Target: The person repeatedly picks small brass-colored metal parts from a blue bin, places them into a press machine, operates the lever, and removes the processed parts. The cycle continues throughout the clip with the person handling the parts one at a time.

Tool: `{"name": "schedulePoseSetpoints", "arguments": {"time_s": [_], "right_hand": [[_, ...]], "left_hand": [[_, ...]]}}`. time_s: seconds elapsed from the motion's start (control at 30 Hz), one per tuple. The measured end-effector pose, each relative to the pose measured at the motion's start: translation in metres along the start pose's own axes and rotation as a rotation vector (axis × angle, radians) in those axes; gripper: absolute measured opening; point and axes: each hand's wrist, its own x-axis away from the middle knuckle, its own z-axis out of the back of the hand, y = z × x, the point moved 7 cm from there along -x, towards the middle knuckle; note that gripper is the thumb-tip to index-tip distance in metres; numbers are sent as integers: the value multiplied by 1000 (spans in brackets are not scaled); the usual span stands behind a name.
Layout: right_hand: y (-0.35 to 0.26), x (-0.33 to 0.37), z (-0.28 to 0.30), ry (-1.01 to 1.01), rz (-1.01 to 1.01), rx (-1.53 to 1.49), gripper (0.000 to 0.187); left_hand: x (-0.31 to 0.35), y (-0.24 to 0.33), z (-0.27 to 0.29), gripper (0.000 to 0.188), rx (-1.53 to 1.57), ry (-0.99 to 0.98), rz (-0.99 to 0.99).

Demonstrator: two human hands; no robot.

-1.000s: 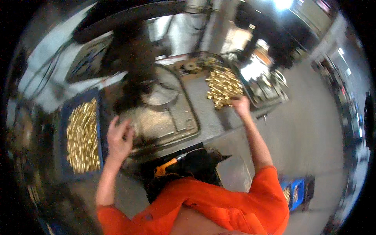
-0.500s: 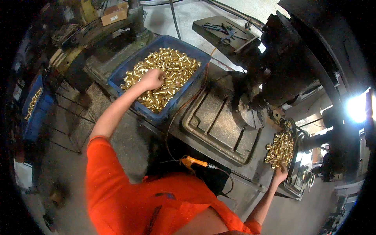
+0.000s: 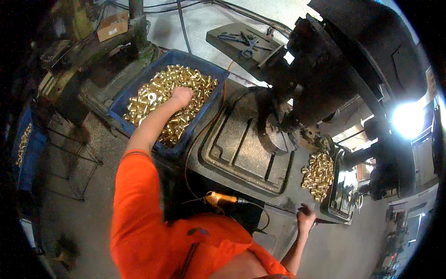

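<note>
Left hand: from my remote seat I see the left hand (image 3: 182,96) bent down onto the heap in the blue bin; its fingers are turned under, and I cannot tell whether they grip anything.
Brass fittings: the main heap of brass fittings (image 3: 162,86) fills the blue bin (image 3: 200,63) at the left end of the bench (image 3: 289,199).
Second heap: a smaller brass pile (image 3: 318,176) lies near the bench's right end, beside a metal tray (image 3: 344,186).
Right hand: the right hand (image 3: 305,219) is by the front edge, near the right corner, apart from that pile; its fingers look partly curled, their grip unclear to me.
Machine base: the slotted base (image 3: 232,144) stands between both heaps; an orange air gun (image 3: 220,199) hangs before the front edge.
Step in hand: I judge it as reaching among the binned fittings.
Next move: I judge that it calls for clearing the rim.
</note>
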Motion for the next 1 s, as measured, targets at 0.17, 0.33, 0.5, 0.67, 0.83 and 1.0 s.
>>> {"name": "schedulePoseSetpoints", "arguments": {"time_s": [0.17,0.33,0.5,0.67,0.83,1.0], "right_hand": [[-46,2,-3,-41,-10,-40,38],[-131,-2,-20,-207,90,-123,40],[-247,1,-76,-503,477,-235,39],[-307,16,-119,-908,522,-776,40],[-260,24,-130,-1016,173,-838,25],[-245,19,-119,-920,64,-1155,25]], "left_hand": [[15,-18,12,18,84,-35,69],[33,-39,47,27,1011,2,191],[121,64,117,30,1913,-182,-245],[179,184,115,35,1958,-458,-393],[197,246,59,38,2275,-823,-359],[198,269,63,39,2229,-828,-365]]}}
